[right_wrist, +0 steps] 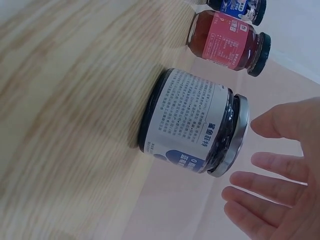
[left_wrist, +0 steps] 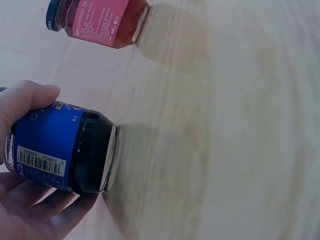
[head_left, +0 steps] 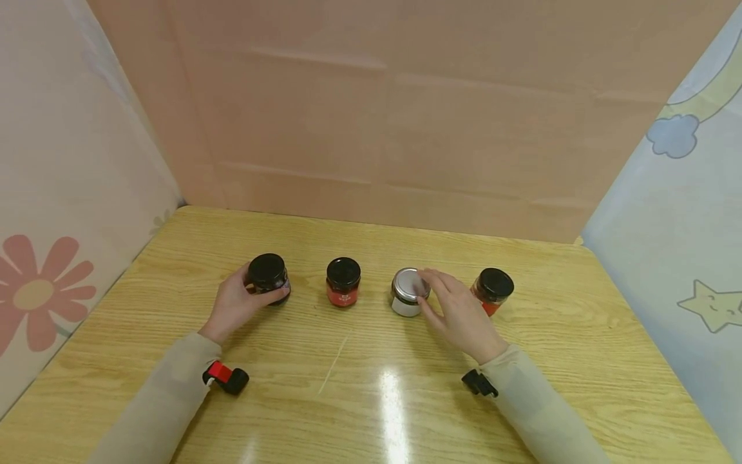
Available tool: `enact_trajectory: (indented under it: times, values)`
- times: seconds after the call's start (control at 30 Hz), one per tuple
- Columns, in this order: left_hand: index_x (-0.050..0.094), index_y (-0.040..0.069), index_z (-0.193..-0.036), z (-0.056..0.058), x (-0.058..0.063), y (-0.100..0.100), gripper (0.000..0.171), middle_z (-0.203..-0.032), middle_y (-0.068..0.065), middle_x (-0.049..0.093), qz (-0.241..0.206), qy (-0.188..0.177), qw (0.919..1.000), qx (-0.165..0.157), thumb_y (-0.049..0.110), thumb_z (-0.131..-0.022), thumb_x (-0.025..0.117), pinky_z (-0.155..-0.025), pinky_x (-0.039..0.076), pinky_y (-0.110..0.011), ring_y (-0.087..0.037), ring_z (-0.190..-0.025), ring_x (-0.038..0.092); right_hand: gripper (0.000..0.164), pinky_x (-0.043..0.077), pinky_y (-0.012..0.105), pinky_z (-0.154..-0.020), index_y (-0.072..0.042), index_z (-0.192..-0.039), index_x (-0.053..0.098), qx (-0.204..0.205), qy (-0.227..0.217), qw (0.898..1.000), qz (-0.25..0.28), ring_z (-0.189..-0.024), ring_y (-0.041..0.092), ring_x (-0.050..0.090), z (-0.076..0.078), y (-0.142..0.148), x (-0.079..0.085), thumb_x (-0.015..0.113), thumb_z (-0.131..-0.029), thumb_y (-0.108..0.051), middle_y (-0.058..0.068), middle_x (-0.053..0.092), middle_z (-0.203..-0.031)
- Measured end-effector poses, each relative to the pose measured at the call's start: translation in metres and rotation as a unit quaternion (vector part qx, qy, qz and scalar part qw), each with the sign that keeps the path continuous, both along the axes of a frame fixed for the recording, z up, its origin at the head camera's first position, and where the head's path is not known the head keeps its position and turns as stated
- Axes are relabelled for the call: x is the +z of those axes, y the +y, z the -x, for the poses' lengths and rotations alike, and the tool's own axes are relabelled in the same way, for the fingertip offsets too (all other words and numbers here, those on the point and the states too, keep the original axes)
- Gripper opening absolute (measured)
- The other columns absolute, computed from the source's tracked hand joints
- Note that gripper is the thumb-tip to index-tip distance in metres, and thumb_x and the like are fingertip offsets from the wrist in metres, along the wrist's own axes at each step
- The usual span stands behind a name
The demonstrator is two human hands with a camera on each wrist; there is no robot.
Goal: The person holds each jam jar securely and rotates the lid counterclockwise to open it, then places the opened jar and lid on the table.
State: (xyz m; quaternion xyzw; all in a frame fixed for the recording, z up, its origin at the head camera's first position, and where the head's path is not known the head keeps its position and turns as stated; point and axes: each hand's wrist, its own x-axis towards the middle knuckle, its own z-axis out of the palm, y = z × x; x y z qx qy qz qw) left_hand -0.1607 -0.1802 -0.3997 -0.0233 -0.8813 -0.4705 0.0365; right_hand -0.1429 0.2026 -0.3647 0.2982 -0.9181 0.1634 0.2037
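My left hand (head_left: 234, 304) grips a black-lidded jam jar (head_left: 268, 269) at the left, thumb on one side and fingers round the other. In the left wrist view this jar has a blue label (left_wrist: 47, 132) with a barcode. My right hand (head_left: 465, 318) reaches over a jar with a silver lid (head_left: 410, 284) and a white label (right_wrist: 182, 112), its fingers spread. The right wrist view shows the thumb and fingertips close around the lid. That jar stands upright on the wooden table (head_left: 324, 412).
Between the two hands stands a black-lidded jar with a pink-red label (head_left: 342, 283). Another black-lidded jar with a red label (head_left: 494, 288) is at the right, partly hidden behind my right hand. A brown paper-like backdrop (head_left: 377, 129) rises behind the table.
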Motion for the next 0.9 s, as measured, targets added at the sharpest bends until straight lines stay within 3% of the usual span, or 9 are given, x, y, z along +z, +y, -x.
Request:
enact_trajectory:
  times: [0.33, 0.7, 0.9]
  values:
    - [0.055, 0.003, -0.127, -0.001, 0.002, 0.003, 0.059, -0.122, -0.02, 0.061, -0.003, 0.0, 1.0, -0.001, 0.029, -0.08, 0.078, -0.091, 0.048, -0.05, -0.036, -0.112, 0.058, 0.042, 0.05, 0.046, -0.093, -0.001, -0.127, 0.056, -0.005, -0.003, 1.0, 0.003, -0.111, 0.033, 0.06, -0.001, 0.001, 0.003, 0.066, -0.089, -0.016, 0.017, 0.061, -0.124]
    - [0.054, 0.004, -0.127, -0.004, 0.019, 0.008, 0.059, -0.123, -0.02, 0.06, -0.016, 0.003, 0.9995, -0.026, 0.029, -0.079, 0.079, -0.093, 0.048, -0.051, -0.035, -0.115, 0.057, 0.044, 0.05, 0.046, -0.092, 0.0, -0.128, 0.055, -0.008, -0.002, 1.0, 0.006, -0.112, 0.033, 0.06, 0.0, 0.002, 0.001, 0.067, -0.089, -0.017, 0.017, 0.06, -0.125]
    - [0.055, 0.002, -0.126, -0.004, 0.022, 0.008, 0.058, -0.122, -0.02, 0.061, -0.013, 0.018, 0.9992, -0.033, 0.026, -0.079, 0.079, -0.092, 0.048, -0.051, -0.035, -0.113, 0.057, 0.044, 0.05, 0.046, -0.091, 0.0, -0.127, 0.056, -0.001, 0.008, 1.0, 0.006, -0.111, 0.033, 0.06, 0.001, 0.002, 0.001, 0.069, -0.088, -0.016, 0.017, 0.061, -0.123]
